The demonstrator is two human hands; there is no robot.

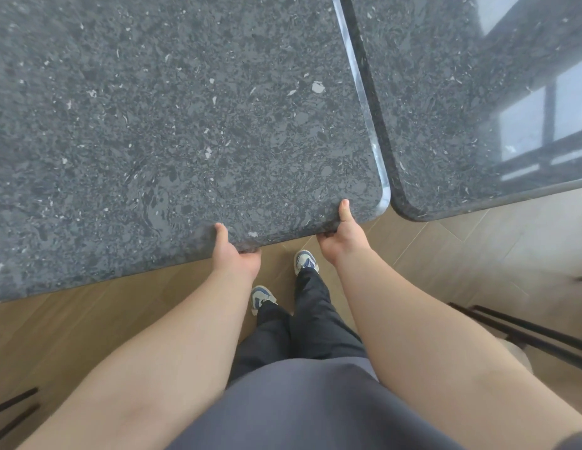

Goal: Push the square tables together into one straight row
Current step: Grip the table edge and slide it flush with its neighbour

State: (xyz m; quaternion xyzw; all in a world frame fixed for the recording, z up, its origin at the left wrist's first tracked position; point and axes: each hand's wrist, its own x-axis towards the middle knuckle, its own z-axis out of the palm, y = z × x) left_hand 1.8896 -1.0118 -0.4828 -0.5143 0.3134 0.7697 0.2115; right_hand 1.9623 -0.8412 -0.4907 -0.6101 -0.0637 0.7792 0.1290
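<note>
A dark speckled stone square table (172, 118) fills the left and middle of the head view. A second table (452, 102) of the same stone lies to its right, side by side with it, a thin seam between their edges. My left hand (232, 251) grips the near edge of the left table, thumb on top and fingers under the rim. My right hand (340, 237) holds the same edge close to the table's near right corner, thumb on top as well.
Light wooden floor (98, 316) lies under the tables, with my feet in white and blue shoes (304, 261) just below the edge. Dark chair legs (523, 332) stand at the right, and thin black bars (13, 407) show at the lower left.
</note>
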